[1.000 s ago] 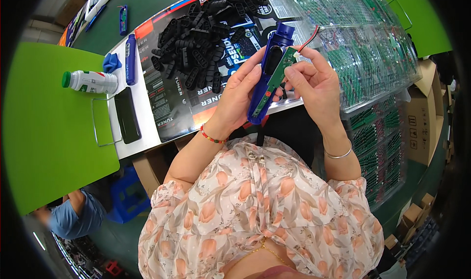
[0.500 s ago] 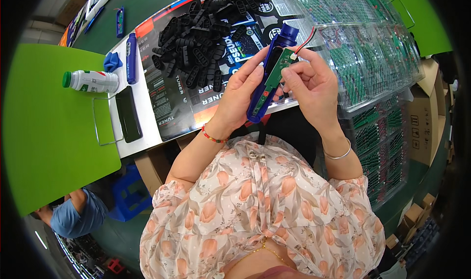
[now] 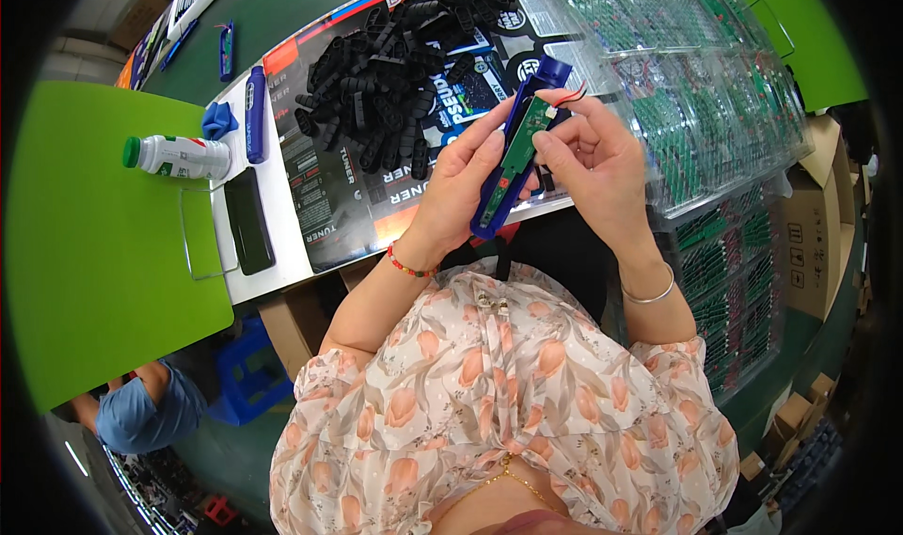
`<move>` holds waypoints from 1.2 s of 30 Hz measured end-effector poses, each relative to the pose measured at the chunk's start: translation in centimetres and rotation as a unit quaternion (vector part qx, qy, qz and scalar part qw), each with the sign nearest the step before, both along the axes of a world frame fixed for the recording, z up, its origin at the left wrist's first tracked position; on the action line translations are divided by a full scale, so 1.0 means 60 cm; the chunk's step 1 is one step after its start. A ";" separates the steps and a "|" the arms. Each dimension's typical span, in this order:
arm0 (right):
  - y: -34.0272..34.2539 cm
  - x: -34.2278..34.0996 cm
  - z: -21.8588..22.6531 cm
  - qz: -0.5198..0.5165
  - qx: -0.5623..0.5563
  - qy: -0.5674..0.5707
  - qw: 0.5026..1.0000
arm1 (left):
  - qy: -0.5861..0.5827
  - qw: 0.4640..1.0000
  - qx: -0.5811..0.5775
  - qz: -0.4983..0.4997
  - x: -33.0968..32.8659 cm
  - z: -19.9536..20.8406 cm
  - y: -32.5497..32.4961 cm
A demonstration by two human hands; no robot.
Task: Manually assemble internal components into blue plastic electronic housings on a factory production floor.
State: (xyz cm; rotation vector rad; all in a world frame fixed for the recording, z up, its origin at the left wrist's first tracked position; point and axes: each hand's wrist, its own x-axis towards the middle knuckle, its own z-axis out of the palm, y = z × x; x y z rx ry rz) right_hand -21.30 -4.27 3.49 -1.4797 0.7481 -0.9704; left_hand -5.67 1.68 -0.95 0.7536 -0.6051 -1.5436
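Cradling blue casing (image 3: 509, 199), left hand (image 3: 456, 192) fingers wrapped round it; right hand (image 3: 597, 173) fingers pinching edge of green circuit board (image 3: 525, 140), which lies along casing's open side. Judgement: press evenly, red wire (image 3: 573, 96) clear of rim.

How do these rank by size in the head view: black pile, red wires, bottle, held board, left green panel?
1. Left green panel
2. Black pile
3. Bottle and held board: unsure; the board looks longer but slimmer.
4. Red wires
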 end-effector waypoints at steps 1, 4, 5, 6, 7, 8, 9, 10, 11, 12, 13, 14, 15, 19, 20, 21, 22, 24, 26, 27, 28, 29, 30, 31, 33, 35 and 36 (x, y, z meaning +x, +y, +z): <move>-0.002 -0.001 -0.009 -0.021 -0.023 0.025 0.999 | 0.001 1.000 -0.003 -0.005 0.002 0.000 0.002; -0.010 0.002 -0.012 -0.073 -0.134 0.096 0.984 | -0.016 1.000 -0.011 -0.004 -0.004 0.010 0.006; -0.011 0.003 -0.012 -0.088 -0.176 0.118 0.973 | -0.044 0.999 -0.022 0.004 -0.007 0.011 0.009; -0.011 0.005 -0.016 -0.094 -0.207 0.137 0.964 | -0.073 0.997 -0.034 0.012 -0.008 0.010 0.011; -0.007 0.009 -0.014 -0.105 -0.195 0.117 0.968 | -0.102 0.994 -0.045 0.020 -0.010 0.011 0.011; 0.004 0.016 -0.011 -0.118 -0.183 0.099 0.971 | -0.120 0.990 -0.065 0.036 -0.015 0.013 0.009; 0.009 0.020 -0.009 -0.130 -0.170 0.081 0.974 | -0.139 0.987 -0.067 0.040 -0.016 0.015 0.007; 0.009 0.017 -0.025 -0.100 -0.139 0.062 0.983 | -0.158 0.984 -0.069 0.044 -0.016 0.017 0.005; 0.009 0.020 -0.020 -0.110 -0.107 0.037 0.988 | -0.177 0.980 -0.071 0.050 -0.017 0.019 0.004; 0.011 0.025 -0.013 -0.119 -0.075 0.012 0.990 | -0.192 0.977 -0.072 0.055 -0.017 0.017 0.003; 0.010 0.029 -0.007 -0.127 -0.042 -0.013 0.991 | -0.195 0.976 -0.073 0.058 -0.017 0.015 0.001; 0.005 0.025 -0.004 -0.097 -0.013 0.005 0.995 | -0.197 0.976 -0.074 0.060 -0.018 0.013 0.001; 0.003 0.026 -0.006 -0.096 -0.011 0.001 0.995 | -0.200 0.975 -0.074 0.061 -0.018 0.013 0.000; -0.001 0.028 -0.002 -0.076 0.037 -0.024 0.996 | -0.199 0.977 -0.048 0.052 -0.014 0.014 -0.001; 0.000 0.030 0.002 -0.066 0.060 -0.033 0.995 | -0.193 0.979 -0.045 0.052 -0.014 0.013 -0.001; 0.000 0.032 0.003 -0.063 0.069 -0.039 0.995 | -0.186 0.980 -0.041 0.052 -0.014 0.012 -0.001; 0.000 0.035 0.002 -0.061 0.078 -0.045 0.994 | -0.175 0.983 -0.035 0.051 -0.013 0.013 0.000; -0.003 0.040 -0.002 -0.056 0.079 -0.048 0.994 | -0.154 0.986 -0.023 0.052 -0.009 0.015 0.001; -0.007 0.045 -0.011 -0.053 0.065 -0.041 0.996 | -0.153 0.987 -0.026 0.047 -0.004 0.014 -0.001; -0.010 0.049 -0.017 -0.052 0.062 -0.039 0.996 | -0.153 0.987 -0.028 0.045 0.000 0.015 -0.002; -0.012 0.052 -0.024 -0.051 0.060 -0.036 0.996 | -0.164 0.985 -0.018 0.044 0.003 0.018 -0.002; -0.015 0.056 -0.027 -0.048 0.057 -0.035 0.997 | -0.176 0.983 -0.008 0.045 0.007 0.022 -0.003; -0.014 0.062 -0.025 -0.051 0.071 -0.050 0.995 | -0.188 0.981 0.001 0.046 0.013 0.026 -0.005; -0.014 0.066 -0.027 -0.060 0.068 -0.057 0.994 | -0.225 0.973 -0.005 0.052 0.025 0.030 -0.011; -0.017 0.077 -0.041 -0.076 0.063 -0.072 0.993 | -0.296 0.953 -0.017 0.067 0.067 0.046 -0.036; -0.016 0.073 -0.056 -0.079 0.045 -0.046 0.995 | -0.325 0.933 -0.031 0.151 0.136 0.079 -0.097; -0.014 0.070 -0.060 -0.092 0.018 -0.017 0.995 | -0.353 0.919 -0.022 0.175 0.190 0.088 -0.134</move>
